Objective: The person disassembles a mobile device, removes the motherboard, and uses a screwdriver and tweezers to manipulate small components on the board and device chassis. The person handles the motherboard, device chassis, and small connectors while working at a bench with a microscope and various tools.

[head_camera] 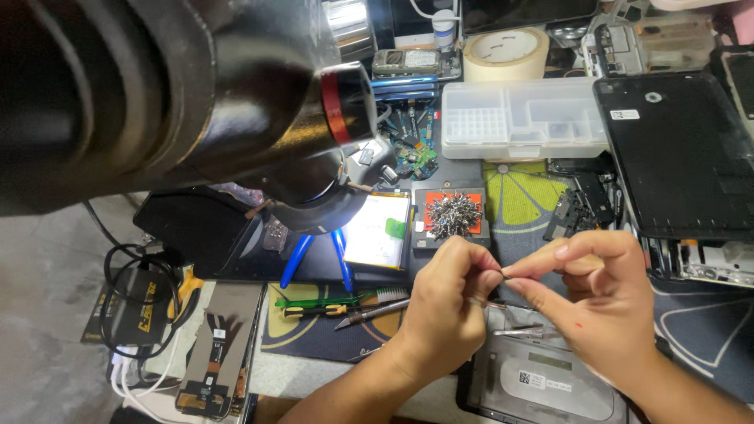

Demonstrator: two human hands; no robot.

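Both hands, left hand (448, 302) and right hand (597, 294), pinch a tiny dark part (503, 274) lying left-right between fingertips.

I see my left hand (444, 302) and right hand (597, 294) meeting above an opened tablet back (550, 385), both pinching one tiny dark part (505, 274) between thumb and forefinger. Tweezers (518, 331) lie on the tablet just below. Behind the hands, a magnetic pad heaped with screws (452, 216) sits on the counter (47, 314), beside a clear parts box (522, 119). A microscope head (236, 118) looms at upper left.
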